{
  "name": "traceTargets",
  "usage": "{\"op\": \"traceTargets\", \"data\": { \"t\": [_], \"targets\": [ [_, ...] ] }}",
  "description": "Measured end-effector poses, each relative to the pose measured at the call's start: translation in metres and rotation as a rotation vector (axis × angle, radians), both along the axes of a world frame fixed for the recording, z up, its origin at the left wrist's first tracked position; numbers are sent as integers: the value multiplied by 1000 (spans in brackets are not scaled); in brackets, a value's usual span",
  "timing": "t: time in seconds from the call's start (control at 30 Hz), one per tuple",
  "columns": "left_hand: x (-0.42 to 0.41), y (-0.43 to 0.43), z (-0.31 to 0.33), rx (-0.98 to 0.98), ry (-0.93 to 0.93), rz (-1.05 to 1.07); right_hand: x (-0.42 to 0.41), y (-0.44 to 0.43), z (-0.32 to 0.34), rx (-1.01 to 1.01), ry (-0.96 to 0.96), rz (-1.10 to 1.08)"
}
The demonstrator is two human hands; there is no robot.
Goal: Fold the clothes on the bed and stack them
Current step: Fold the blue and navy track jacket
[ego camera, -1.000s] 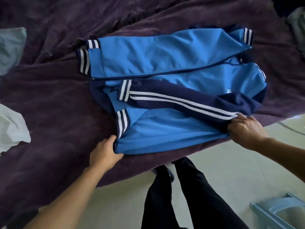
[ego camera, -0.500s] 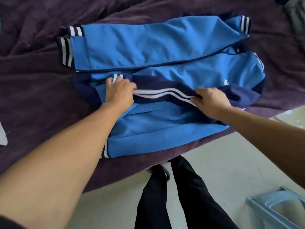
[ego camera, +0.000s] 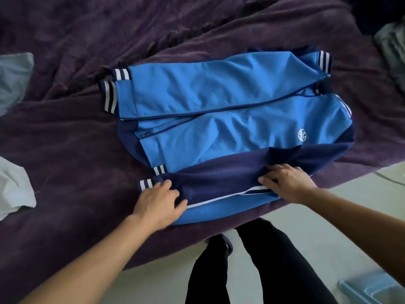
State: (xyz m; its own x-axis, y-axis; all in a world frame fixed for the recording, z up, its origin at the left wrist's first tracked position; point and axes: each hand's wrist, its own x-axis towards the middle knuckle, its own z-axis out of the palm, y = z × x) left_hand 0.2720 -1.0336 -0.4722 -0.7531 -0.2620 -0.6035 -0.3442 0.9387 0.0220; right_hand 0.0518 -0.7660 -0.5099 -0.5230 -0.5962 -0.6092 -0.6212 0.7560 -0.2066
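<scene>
Jacket: the bright-blue zip track jacket with navy sleeves and white-striped cuffs [ego camera: 230, 119] lies flat on the crumpled purple bed blanket [ego camera: 65, 139]. It spreads away from both grips, and its near edge is close to the bed's edge.
Left grip: the left grip [ego camera: 157, 202] rests spread and fairly straight on the folded-in navy sleeve [ego camera: 219, 181], just beside its striped cuff [ego camera: 146, 184]. It presses the cloth and clasps nothing.
Right grip: the right grip [ego camera: 287, 183] lies flat on the same sleeve toward the shoulder end, fingertips pushing into a crease, not closed round the cloth.
Handling: it looks light, limp and smooth, so the layers probably slide and any unsupported part sags.
Where to hold: probably best pinched through all layers at the hem corners beyond the left grip, while the right grip pins the fold line.
Other clothes: pale crumpled garments [ego camera: 13, 189] lie well to the left of the left grip, unfolded.
</scene>
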Motion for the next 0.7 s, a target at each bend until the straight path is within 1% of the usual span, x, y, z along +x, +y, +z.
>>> {"op": "traceTargets", "data": {
  "t": [0.07,0.17,0.23,0.27,0.33,0.4,0.43,0.47,0.53,0.57,0.6,0.63,0.67,0.7],
  "targets": [
    [-26,-13,8,25,158,92,-23,-13,12,-139,47,-81],
    [-73,-43,11,-49,419,105,-71,-35,20,-304,234,-98],
    [-107,-66,7,-130,495,91,-112,-53,16,-339,290,-105],
    [-123,-78,2,-171,485,82,-134,-63,12,-351,312,-81],
    [-149,-100,-11,-267,338,62,-173,-81,1,-296,352,24],
    [-168,-117,-25,-372,129,65,-206,-94,-12,-132,372,160],
    [-174,-123,-30,-411,86,75,-218,-99,-17,-72,364,219],
    [-177,-127,-32,-427,95,83,-227,-103,-22,-50,343,258],
    [-176,-127,-33,-385,143,88,-237,-103,-25,-108,320,266],
    [-171,-124,-32,-343,111,68,-240,-101,-23,-133,298,250],
    [-165,-118,-28,-290,31,22,-242,-98,-20,-127,254,245],
    [-161,-111,-22,-230,-103,-28,-242,-97,-16,-86,206,260],
    [-158,-105,-17,-171,-240,-48,-243,-100,-10,-33,173,283],
    [-157,-100,-13,-116,-332,-45,-245,-107,-5,-10,160,281]
  ]
}}
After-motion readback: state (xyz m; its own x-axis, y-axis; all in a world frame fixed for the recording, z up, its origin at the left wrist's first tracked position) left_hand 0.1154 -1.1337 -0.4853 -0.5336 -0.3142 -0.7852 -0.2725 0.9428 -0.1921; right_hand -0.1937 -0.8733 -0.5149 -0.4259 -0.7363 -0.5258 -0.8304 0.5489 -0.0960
